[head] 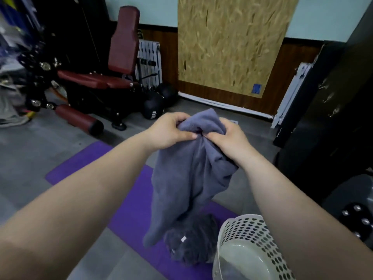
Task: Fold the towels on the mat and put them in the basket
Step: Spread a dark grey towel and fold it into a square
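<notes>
A grey-blue towel (187, 178) hangs in the air above the purple mat (129, 215). My left hand (169, 131) and my right hand (227, 139) both grip its bunched top edge, close together, thumbs nearly touching. The towel's lower end dangles just over a crumpled darker grey towel (191, 241) lying on the mat. A white perforated basket (248, 249) stands at the mat's right edge, below my right forearm; its visible inside looks pale and bare.
A maroon-padded exercise machine (96, 77) stands at the back left with black medicine balls (153, 106) beside it. A chipboard panel (232, 43) leans on the far wall. Dark lockers (331, 102) line the right side. Grey floor surrounds the mat.
</notes>
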{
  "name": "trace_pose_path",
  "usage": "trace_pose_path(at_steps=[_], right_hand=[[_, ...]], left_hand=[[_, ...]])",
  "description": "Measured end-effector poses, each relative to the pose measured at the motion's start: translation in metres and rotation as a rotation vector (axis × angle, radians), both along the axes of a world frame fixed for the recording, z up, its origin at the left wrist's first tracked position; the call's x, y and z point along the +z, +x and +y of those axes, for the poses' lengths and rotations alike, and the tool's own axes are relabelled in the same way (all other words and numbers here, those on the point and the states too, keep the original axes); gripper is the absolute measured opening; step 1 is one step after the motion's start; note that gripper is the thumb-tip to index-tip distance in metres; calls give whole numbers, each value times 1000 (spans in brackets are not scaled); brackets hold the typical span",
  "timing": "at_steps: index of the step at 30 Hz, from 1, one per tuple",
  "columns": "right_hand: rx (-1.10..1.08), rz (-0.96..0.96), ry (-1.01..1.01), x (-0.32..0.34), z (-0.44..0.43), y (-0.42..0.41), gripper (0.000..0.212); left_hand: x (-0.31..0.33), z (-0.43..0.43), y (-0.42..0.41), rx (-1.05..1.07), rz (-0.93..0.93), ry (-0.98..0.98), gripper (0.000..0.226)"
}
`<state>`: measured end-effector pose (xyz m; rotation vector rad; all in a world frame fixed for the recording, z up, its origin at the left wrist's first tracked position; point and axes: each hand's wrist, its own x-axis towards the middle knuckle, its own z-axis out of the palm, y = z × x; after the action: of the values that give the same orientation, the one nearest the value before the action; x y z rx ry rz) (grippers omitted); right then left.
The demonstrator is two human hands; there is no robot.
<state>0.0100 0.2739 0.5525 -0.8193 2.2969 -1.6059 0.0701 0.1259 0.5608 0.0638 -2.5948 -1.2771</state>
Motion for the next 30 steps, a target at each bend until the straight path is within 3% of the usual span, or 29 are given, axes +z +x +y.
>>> trace_pose_path(at_steps=[5, 11, 15, 22, 26, 30], right_hand=[[12, -24, -21, -13, -46, 8, 16], [-140, -179, -118, -28, -134, 9, 19], [-191, -183, -96, -32, -209, 14, 10], [-291, -211, 5, -56, -299, 14, 7], [-252, -254, -2, -72, -332, 4, 15], [-260, -241, 59, -89, -365, -16, 17]], left_hand=[[-59, -43, 29, 145, -169, 33, 16], [-154, -141, 83, 182, -403, 183, 37], [-192, -202, 123, 289, -347, 274, 38], [-159, -336, 102, 497, -96, 594, 29], [-132, -395, 83, 486, -48, 825, 24], [-122, -441, 68, 344, -182, 703, 26]])
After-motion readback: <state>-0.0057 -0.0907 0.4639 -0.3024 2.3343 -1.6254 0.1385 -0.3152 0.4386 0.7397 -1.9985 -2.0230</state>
